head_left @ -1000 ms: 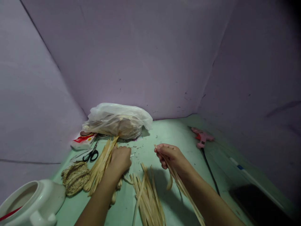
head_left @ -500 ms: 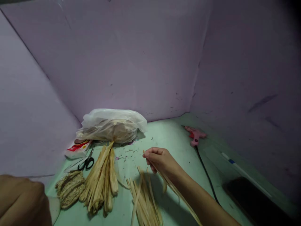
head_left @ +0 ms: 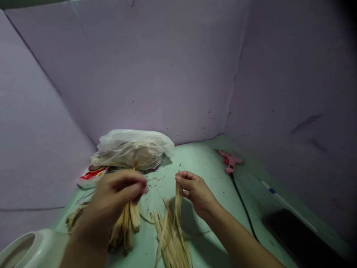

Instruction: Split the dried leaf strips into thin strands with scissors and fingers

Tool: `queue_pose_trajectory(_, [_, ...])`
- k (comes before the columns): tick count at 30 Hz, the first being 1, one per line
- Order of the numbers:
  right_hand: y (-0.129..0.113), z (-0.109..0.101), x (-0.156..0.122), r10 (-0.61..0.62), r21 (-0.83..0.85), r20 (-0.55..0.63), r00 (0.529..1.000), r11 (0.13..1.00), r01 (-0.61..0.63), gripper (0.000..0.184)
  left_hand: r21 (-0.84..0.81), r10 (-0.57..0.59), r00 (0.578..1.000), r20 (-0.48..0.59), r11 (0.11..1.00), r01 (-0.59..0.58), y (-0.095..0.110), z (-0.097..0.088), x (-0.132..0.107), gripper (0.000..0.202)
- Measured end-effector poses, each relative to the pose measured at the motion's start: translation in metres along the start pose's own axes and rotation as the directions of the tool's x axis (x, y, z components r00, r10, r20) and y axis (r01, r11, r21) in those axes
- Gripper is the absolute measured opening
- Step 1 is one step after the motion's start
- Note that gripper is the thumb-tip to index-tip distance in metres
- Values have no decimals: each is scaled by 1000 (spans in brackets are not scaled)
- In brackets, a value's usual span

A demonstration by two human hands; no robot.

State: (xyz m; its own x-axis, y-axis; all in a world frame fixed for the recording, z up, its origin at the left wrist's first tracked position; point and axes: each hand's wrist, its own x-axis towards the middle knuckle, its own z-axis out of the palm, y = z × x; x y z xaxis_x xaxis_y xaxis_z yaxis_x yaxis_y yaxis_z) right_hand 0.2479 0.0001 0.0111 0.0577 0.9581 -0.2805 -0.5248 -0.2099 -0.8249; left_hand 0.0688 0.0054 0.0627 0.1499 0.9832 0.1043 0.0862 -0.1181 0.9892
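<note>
Returning inward: left hand (head_left: 118, 191) — strip (head_left: 177, 197) in right hand (head_left: 198, 191) now hanging down.

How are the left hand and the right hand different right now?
The left hand looks blurry; the right hand looks sharper. The left hand looks bigger in the picture than the right hand. The right hand pinches pale fibre, but none shows in the left hand, though blur may hide something. Both are bare, with bent fingers.
</note>
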Motion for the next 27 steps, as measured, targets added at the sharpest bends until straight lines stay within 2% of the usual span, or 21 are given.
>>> queue_pose_trajectory(2, [3,-2,4,-6,5,-14,1000,1000,6,27,33,-58,997,48,998,57,-13,17,14,24])
queue_pose_trajectory(4, [6,-3,6,-2,-1,-26,1000,1000,2,29,136,-104,990,99,987,91,-30,38,24,23])
queue_pose_trajectory(6, [8,-4,8,9,-14,-25,1000,1000,-10,30,261,-95,985,141,964,56,-44,54,27,19])
queue_pose_trajectory(8, [10,-5,9,7,-28,-4,1000,1000,-7,30,327,-73,981,178,945,11,-52,63,26,12])
queue_pose_trajectory(10, [11,-7,11,-1,-33,44,999,999,3,30,326,-98,977,190,945,32,-53,65,23,10])
queue_pose_trajectory(13, [10,-10,13,17,-54,100,995,998,-12,32,256,-226,956,186,951,175,-49,60,22,24])
queue_pose_trajectory(15, [8,-13,14,36,-82,125,992,996,-26,33,235,-274,941,197,945,226,-49,57,23,30])
queue_pose_trajectory(21, [6,-13,12,40,-244,114,993,970,-11,29,286,-176,949,263,953,97,-60,55,28,30])
queue_pose_trajectory(27, [9,-10,13,12,-251,102,995,968,14,29,261,-188,959,212,957,130,-62,52,29,16])
